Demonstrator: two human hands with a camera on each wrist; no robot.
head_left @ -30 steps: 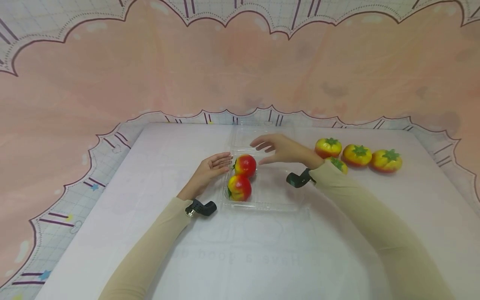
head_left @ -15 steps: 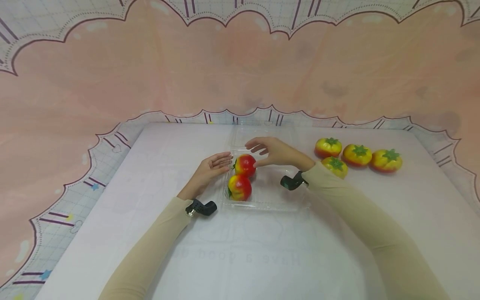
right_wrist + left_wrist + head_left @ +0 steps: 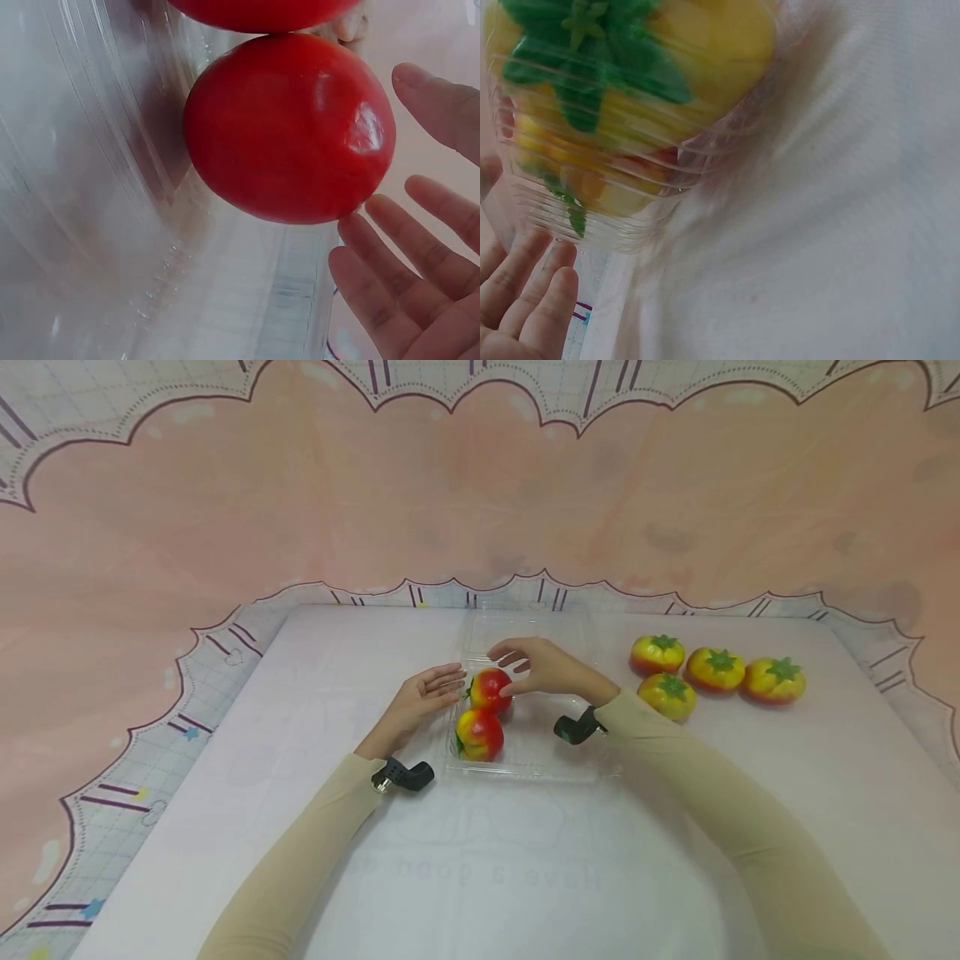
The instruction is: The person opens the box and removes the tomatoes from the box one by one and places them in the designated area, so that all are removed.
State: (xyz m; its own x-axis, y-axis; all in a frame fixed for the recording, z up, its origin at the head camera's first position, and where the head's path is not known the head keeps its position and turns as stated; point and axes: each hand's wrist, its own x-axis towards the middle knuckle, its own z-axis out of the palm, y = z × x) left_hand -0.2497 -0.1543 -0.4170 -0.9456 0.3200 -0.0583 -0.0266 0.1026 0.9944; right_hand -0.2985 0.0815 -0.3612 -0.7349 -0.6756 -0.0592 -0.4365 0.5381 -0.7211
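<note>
Two red-and-yellow tomatoes with green leafy tops lie against the left side of a clear plastic container (image 3: 538, 750). My right hand (image 3: 553, 667) arches loosely over the far tomato (image 3: 487, 687), its thumb overlapping the fruit's right side in the head view. From the right wrist, the fingers (image 3: 431, 259) appear spread beside the red skin, not curled round it. The near tomato (image 3: 478, 735) sits just in front of the far one. My left hand (image 3: 412, 703) is held with extended fingers, its fingertips right at the container's left wall. Neither hand grips anything.
Several more tomatoes (image 3: 715, 672) rest on the white tabletop (image 3: 360, 877) to the right, close to the right sleeve. The container's transparent lid (image 3: 528, 625) lies folded back behind it. A peach-coloured printed cloth (image 3: 450, 493) rises beyond the table.
My right hand has shifted left and slightly nearer, from beside the far tomato to over it. Its sleeve now uncovers another tomato on the right. The left hand stays put.
</note>
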